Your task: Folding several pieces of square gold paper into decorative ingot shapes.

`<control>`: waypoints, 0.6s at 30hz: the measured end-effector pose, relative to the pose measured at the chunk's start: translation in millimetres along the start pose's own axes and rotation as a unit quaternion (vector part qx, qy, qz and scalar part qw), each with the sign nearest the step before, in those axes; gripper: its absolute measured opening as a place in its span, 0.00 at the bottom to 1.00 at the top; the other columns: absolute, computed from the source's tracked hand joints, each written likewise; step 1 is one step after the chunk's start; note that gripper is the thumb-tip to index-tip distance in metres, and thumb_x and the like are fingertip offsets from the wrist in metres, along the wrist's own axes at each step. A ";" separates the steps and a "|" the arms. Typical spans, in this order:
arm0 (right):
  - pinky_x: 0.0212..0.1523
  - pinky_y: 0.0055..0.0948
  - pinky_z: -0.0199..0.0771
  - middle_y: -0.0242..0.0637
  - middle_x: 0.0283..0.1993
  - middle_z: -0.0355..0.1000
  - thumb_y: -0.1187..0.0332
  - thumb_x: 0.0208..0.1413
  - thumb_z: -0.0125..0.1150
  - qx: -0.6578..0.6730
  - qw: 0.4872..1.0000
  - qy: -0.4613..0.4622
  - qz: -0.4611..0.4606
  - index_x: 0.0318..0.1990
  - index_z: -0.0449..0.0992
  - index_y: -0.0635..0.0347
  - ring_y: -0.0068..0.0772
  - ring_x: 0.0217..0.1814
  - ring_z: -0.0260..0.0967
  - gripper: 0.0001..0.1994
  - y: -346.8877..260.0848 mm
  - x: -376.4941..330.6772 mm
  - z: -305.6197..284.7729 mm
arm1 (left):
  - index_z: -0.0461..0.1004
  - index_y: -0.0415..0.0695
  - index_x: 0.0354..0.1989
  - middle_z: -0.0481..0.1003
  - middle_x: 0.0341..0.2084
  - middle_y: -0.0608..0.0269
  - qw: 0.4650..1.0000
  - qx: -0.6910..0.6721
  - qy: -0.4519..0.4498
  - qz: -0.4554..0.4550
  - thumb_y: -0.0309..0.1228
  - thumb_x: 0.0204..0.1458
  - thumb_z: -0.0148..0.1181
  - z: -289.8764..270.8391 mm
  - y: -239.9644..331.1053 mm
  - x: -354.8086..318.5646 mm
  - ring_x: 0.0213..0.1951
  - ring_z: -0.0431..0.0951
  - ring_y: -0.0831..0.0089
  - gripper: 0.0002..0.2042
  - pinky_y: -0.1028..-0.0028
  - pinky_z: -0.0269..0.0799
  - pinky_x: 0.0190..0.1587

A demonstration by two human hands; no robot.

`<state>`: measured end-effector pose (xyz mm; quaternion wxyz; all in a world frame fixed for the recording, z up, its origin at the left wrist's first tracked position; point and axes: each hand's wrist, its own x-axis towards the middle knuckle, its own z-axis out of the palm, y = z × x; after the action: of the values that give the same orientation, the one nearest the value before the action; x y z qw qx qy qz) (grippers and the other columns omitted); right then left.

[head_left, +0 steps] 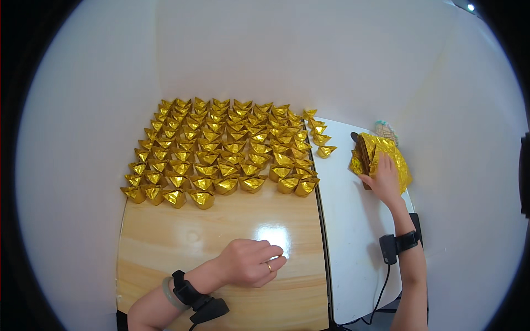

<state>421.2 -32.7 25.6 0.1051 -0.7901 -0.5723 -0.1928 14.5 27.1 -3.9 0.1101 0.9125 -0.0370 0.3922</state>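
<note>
My right hand (pixel 385 179) is at a stack of gold foil paper (pixel 395 148) on the right, fingers over the top sheets and thumb at the stack's near left side. Brown undersides show along the stack's left edge. My left hand (pixel 254 263) is closed above the near part of the wooden tabletop, fingers curled in, a ring on one finger; nothing shows in it. Beyond it stand rows of folded gold paper ingots (pixel 226 186), packed close together, their points turned up. A few more ingots (pixel 326 150) form a short line to their right.
The wooden tabletop (pixel 221 220) meets a white table (pixel 353 248) along a dark seam. Pale walls (pixel 276 49) enclose the back and sides. Behind the foil stack lies a patterned round object (pixel 386 131). Each wrist wears a black strapped device; a cable (pixel 381 295) hangs from the right one.
</note>
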 end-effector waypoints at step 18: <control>0.51 0.36 0.72 0.51 0.50 0.73 0.76 0.60 0.49 0.157 0.987 -0.020 0.029 0.59 0.67 0.65 0.50 0.51 0.73 0.19 -76.6 -50.8 -110.0 | 0.79 0.50 0.32 0.76 0.34 0.65 0.997 0.049 0.063 -0.016 0.26 0.36 0.62 0.8 -2.6 3.4 0.32 0.77 0.67 0.11 0.71 0.78 0.36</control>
<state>314.8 -94.4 99.1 0.2216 -0.7840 -0.5740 -0.0817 17.8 29.5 -2.4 0.0740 0.8906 0.0040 0.4488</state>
